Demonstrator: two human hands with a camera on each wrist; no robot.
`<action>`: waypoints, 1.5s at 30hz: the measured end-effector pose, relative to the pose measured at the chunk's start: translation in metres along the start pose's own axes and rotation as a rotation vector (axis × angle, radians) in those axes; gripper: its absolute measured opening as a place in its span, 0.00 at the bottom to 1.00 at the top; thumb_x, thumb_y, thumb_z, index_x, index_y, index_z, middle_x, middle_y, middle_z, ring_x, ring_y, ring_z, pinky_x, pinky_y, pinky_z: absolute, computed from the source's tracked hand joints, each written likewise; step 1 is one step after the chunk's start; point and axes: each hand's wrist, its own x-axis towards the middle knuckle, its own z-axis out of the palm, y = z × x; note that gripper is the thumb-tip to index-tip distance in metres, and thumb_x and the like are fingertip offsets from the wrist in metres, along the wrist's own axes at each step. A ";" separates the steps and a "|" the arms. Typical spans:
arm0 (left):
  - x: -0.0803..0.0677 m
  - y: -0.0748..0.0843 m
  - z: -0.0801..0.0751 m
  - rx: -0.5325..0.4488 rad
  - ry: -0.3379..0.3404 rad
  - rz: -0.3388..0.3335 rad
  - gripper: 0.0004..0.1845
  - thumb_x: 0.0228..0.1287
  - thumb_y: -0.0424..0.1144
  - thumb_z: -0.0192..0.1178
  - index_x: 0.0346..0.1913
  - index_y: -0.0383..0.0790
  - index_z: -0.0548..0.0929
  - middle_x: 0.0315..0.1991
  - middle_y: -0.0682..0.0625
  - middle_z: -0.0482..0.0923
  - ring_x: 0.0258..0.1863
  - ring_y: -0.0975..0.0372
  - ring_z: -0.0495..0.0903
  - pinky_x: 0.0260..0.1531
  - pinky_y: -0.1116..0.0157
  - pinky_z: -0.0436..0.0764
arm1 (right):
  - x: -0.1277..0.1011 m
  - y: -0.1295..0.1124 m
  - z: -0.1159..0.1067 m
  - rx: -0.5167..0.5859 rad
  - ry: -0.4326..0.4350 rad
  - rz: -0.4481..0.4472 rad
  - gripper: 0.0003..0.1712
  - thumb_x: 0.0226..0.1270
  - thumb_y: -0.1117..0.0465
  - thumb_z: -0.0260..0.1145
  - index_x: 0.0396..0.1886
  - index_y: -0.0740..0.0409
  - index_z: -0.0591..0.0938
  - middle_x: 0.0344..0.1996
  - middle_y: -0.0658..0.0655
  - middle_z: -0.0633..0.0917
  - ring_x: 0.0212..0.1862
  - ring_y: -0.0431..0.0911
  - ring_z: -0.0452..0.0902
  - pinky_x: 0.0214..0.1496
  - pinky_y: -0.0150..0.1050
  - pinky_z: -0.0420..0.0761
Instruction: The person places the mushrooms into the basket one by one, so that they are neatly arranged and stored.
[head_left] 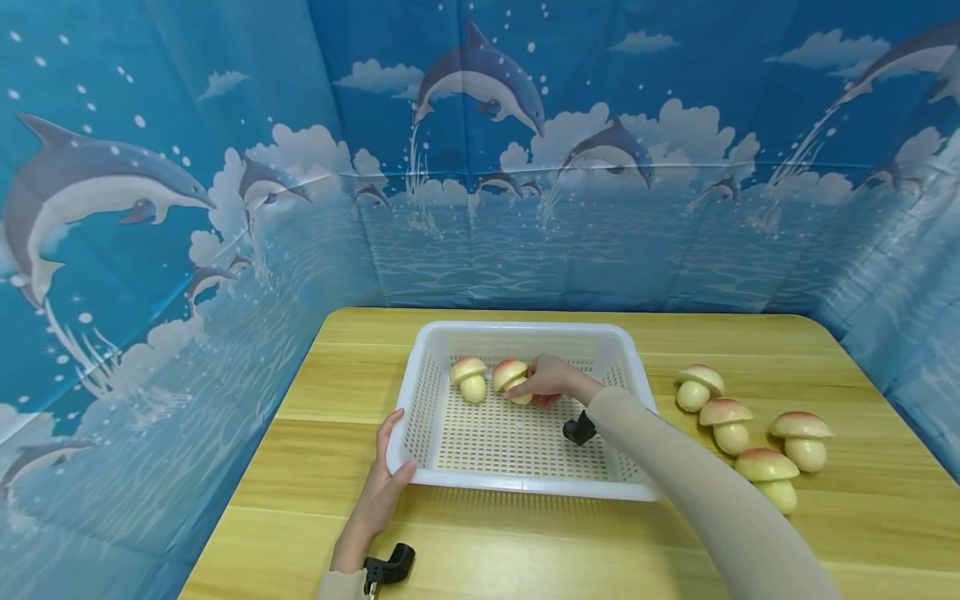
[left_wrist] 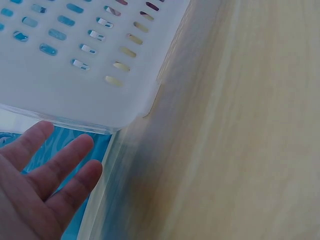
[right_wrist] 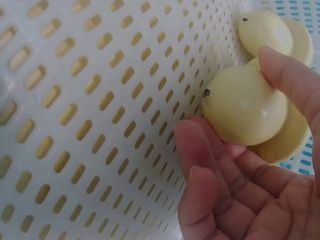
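A white perforated basket [head_left: 517, 479] stands on the wooden table [head_left: 337, 392]. Inside lie toy mushrooms with pink caps and pale stems. One mushroom [head_left: 470, 377] lies free at the back left. My right hand [head_left: 528, 385] reaches into the basket and grips a second mushroom [head_left: 508, 373] beside it. In the right wrist view the thumb and fingers [right_wrist: 197, 165] curl around this mushroom's stem [right_wrist: 245, 105], with the other mushroom [right_wrist: 265, 32] just behind. My left hand [head_left: 397, 450] rests with straight fingers [left_wrist: 45, 175] against the basket's near left corner [left_wrist: 75, 85].
Several more mushrooms [head_left: 726, 423] lie on the table to the right of the basket. A blue dolphin-print backdrop [head_left: 150, 250] walls in the table on the left, back and right. Black wrist mounts [head_left: 579, 429] sit on both arms.
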 end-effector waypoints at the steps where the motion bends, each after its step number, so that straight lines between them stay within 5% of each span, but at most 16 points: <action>1: 0.000 0.000 0.000 -0.001 0.000 0.000 0.37 0.64 0.36 0.47 0.73 0.47 0.43 0.73 0.36 0.43 0.66 0.35 0.52 0.55 0.41 0.61 | 0.000 0.000 0.000 0.002 0.000 -0.001 0.27 0.50 0.44 0.74 0.11 0.51 0.68 0.10 0.53 0.73 0.16 0.46 0.76 0.18 0.36 0.74; 21: 0.000 0.002 0.001 0.011 0.003 -0.015 0.37 0.64 0.37 0.48 0.73 0.48 0.44 0.73 0.37 0.42 0.66 0.36 0.52 0.56 0.40 0.60 | -0.008 0.000 -0.002 0.001 -0.040 -0.022 0.29 0.53 0.47 0.73 0.12 0.50 0.63 0.14 0.56 0.77 0.14 0.43 0.68 0.18 0.36 0.68; 28: 0.000 0.001 0.000 0.007 0.001 -0.019 0.37 0.64 0.38 0.48 0.73 0.49 0.44 0.73 0.38 0.43 0.66 0.36 0.52 0.56 0.39 0.59 | -0.011 0.000 -0.005 -0.031 -0.051 -0.026 0.29 0.52 0.45 0.73 0.13 0.50 0.63 0.19 0.60 0.81 0.17 0.45 0.74 0.19 0.35 0.69; 45: -0.001 0.001 0.000 0.024 0.004 -0.010 0.37 0.64 0.37 0.47 0.73 0.49 0.43 0.73 0.37 0.44 0.65 0.36 0.53 0.55 0.39 0.60 | -0.023 -0.007 -0.015 -0.148 -0.033 -0.035 0.26 0.52 0.46 0.74 0.15 0.51 0.66 0.14 0.53 0.73 0.14 0.43 0.67 0.20 0.37 0.69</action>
